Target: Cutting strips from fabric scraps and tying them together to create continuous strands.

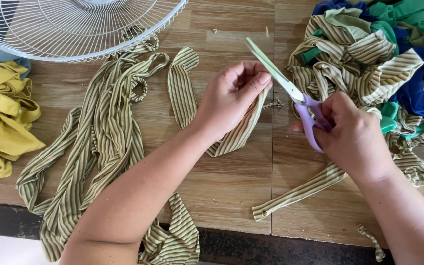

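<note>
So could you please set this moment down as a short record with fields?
Left hand: left hand pinches a striped fabric strip
Right hand: right hand grips purple-handled scissors, blades at the strip's top
Surface: wooden table
Left side: cut striped strips, yellow cloth, white fan guard
Right side: fabric pile in striped, green and blue

We see two hands, left (231,98) and right (352,135), one pair of scissors (290,93), one white fan guard (74,24), one wooden table (231,181), and several striped fabric strips (104,137).
</note>
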